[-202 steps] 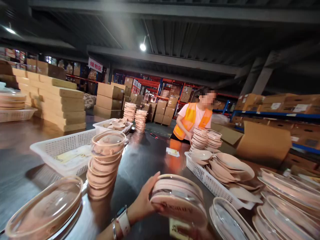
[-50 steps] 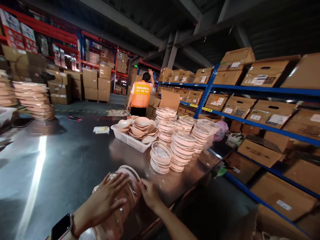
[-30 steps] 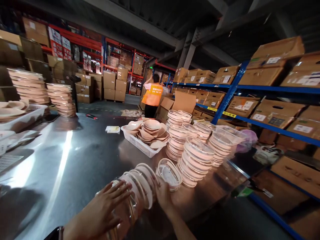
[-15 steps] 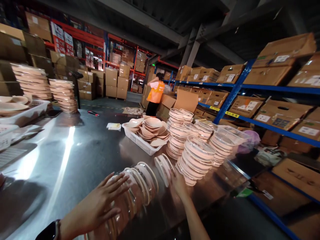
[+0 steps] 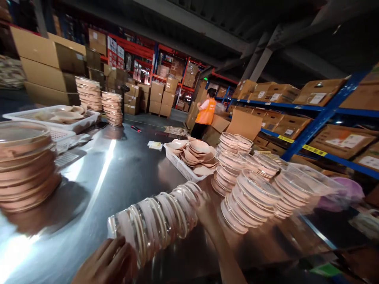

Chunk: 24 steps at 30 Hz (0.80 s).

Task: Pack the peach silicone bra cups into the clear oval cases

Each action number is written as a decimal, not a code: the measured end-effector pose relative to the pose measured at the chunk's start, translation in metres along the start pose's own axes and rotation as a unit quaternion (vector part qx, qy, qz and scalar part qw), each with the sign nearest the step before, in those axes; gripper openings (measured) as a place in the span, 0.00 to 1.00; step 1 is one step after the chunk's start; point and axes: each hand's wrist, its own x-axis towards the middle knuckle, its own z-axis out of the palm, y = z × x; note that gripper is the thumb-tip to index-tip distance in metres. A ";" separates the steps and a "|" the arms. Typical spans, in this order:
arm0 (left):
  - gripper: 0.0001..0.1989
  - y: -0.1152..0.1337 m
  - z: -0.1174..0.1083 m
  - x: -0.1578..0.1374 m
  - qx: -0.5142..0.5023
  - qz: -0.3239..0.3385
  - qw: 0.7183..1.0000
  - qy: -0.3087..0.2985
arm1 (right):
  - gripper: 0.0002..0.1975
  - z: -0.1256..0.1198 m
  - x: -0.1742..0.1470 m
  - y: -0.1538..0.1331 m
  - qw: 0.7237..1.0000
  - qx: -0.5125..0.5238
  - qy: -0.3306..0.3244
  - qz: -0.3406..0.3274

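Note:
A row of round pinkish bowls with clear lids [image 5: 152, 223] lies on its side across the metal table, stacked end to end. My left hand [image 5: 108, 258] is at the near left end, its fingers curled against the bottom of the row. At the far right end, my right hand [image 5: 204, 207] has its fingers bent round the last lidded bowls. Just right of that hand stands an upright stack of similar lidded bowls [image 5: 251, 201]. Beyond the row, a white basket [image 5: 182, 167] holds loose bowls without lids [image 5: 198, 152].
A tall stack of lidded bowls [image 5: 25, 169] stands at left, with a white tray [image 5: 59, 125] behind it. A red-and-black cutter [image 5: 136, 129] and paper slips [image 5: 154, 145] lie farther back. A person in an orange vest [image 5: 205, 112] stands beyond the table, near blue shelving [image 5: 328, 108].
My view has swung left. My right hand has brought its few lidded bowls against the row's far end. My left hand has moved from flat on top to the near end, fingers now curled.

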 end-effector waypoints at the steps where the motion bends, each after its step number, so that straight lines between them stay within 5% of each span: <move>1: 0.12 0.000 -0.001 0.002 0.009 -0.009 1.000 0.004 | 0.19 0.002 0.002 -0.004 1.000 -0.020 -0.005 0.013; 9: 0.15 0.003 0.025 -0.003 0.048 -0.137 0.989 -0.010 | 0.22 -0.001 0.001 -0.022 0.981 -0.147 -0.059 0.116; 14: 0.16 -0.002 0.030 0.017 0.066 -0.250 0.962 -0.092 | 0.22 -0.014 0.001 -0.040 0.973 -0.184 -0.086 0.111; 24: 0.19 -0.008 0.018 0.035 0.026 -0.373 0.901 -0.219 | 0.13 -0.006 -0.015 -0.047 0.980 -0.059 -0.090 0.165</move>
